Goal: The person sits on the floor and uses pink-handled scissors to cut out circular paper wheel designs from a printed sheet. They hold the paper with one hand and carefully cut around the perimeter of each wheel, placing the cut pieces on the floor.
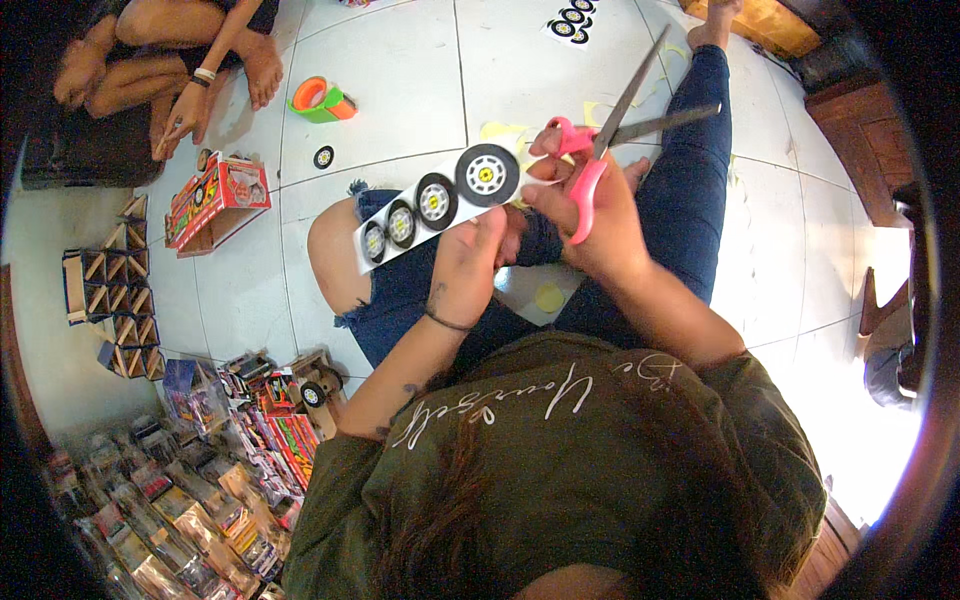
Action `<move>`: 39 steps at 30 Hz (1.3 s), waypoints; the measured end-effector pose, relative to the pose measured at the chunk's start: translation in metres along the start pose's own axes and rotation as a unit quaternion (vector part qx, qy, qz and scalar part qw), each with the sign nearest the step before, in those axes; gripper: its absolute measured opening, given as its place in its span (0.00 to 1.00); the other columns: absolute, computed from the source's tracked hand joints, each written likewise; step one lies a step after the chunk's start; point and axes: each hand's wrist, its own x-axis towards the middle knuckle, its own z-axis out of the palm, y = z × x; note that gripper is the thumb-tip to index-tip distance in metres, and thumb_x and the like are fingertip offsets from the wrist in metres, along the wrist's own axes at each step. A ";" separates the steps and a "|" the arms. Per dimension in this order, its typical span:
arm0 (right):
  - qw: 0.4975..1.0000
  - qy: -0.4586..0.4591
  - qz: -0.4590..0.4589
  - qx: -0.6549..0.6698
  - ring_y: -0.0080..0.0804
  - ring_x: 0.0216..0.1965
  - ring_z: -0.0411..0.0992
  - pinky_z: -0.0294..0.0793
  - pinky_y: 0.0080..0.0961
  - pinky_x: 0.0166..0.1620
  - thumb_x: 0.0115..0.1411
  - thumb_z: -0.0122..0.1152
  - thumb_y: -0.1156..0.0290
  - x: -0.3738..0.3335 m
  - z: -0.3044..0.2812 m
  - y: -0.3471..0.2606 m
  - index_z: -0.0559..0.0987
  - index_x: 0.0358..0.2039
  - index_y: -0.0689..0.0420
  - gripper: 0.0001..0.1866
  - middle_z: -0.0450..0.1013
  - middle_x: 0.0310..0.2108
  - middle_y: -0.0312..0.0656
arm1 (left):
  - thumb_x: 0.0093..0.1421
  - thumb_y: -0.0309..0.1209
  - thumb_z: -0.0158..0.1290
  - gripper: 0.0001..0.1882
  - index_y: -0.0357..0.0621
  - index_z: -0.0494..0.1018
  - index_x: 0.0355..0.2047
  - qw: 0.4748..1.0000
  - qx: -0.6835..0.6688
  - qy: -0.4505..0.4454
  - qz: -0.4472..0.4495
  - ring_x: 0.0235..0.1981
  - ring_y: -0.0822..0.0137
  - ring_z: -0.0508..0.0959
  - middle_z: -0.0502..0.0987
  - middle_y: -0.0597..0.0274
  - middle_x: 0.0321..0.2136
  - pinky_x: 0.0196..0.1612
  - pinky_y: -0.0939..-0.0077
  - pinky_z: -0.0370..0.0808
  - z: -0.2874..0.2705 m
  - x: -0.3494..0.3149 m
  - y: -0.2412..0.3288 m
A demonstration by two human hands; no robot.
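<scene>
A white paper strip printed with several black wheels is pinched in my left hand, slanting above my bent knee. My right hand grips pink-handled scissors, their blades spread and pointing up and away from me. Fingers of the right hand lie at the strip's right end, next to the largest wheel; whether they grip it I cannot tell. Partly hidden behind the scissors and hands are pale yellow paper scraps on the floor.
On the tiled floor lie a cut-out wheel, an orange-and-green tape roll and a wheel sheet. A red cardboard toy truck stands near another person's hand. Packaged goods crowd the lower left.
</scene>
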 end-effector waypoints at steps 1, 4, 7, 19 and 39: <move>0.998 -0.049 0.025 -0.021 0.21 0.33 0.67 0.69 0.16 0.36 0.43 0.59 0.84 0.007 -0.009 -0.008 0.65 0.40 0.60 0.22 0.65 0.36 0.37 | 0.57 0.36 0.49 0.11 0.41 0.69 0.27 0.989 -0.014 -0.130 0.066 0.20 0.80 0.64 0.68 0.70 0.20 0.23 0.85 0.61 -0.004 -0.004 0.007; 0.984 -0.153 0.072 -0.056 0.21 0.33 0.67 0.69 0.16 0.35 0.43 0.60 0.83 0.021 -0.025 -0.028 0.66 0.39 0.60 0.22 0.65 0.36 0.36 | 0.50 0.30 0.56 0.08 0.43 0.68 0.21 0.919 0.228 -0.313 0.068 0.21 0.78 0.65 0.68 0.68 0.19 0.23 0.85 0.58 -0.038 -0.037 0.044; 0.967 -0.210 0.140 -0.036 0.22 0.33 0.66 0.68 0.17 0.35 0.42 0.60 0.82 0.023 -0.024 -0.039 0.66 0.40 0.60 0.23 0.65 0.36 0.36 | 0.41 0.44 0.61 0.21 0.42 0.68 0.28 0.917 0.225 0.079 0.319 0.28 0.73 0.69 0.71 0.64 0.27 0.31 0.78 0.63 -0.047 -0.034 0.058; 0.966 -0.096 0.128 -0.203 0.19 0.25 0.66 0.67 0.16 0.31 0.43 0.67 0.68 0.002 -0.038 -0.025 0.73 0.30 0.61 0.16 0.69 0.22 0.33 | 0.56 0.33 0.50 0.10 0.36 0.72 0.31 0.983 0.041 0.102 0.146 0.26 0.82 0.70 0.74 0.69 0.25 0.29 0.87 0.67 -0.017 0.007 0.026; 0.911 -0.277 0.209 -0.224 0.21 0.20 0.66 0.65 0.18 0.25 0.36 0.69 0.49 -0.011 -0.007 -0.023 0.76 0.21 0.61 0.26 0.70 0.17 0.36 | 0.58 0.31 0.49 0.09 0.36 0.71 0.29 0.953 -0.017 0.185 0.240 0.23 0.83 0.69 0.74 0.68 0.23 0.26 0.88 0.66 0.007 -0.016 0.019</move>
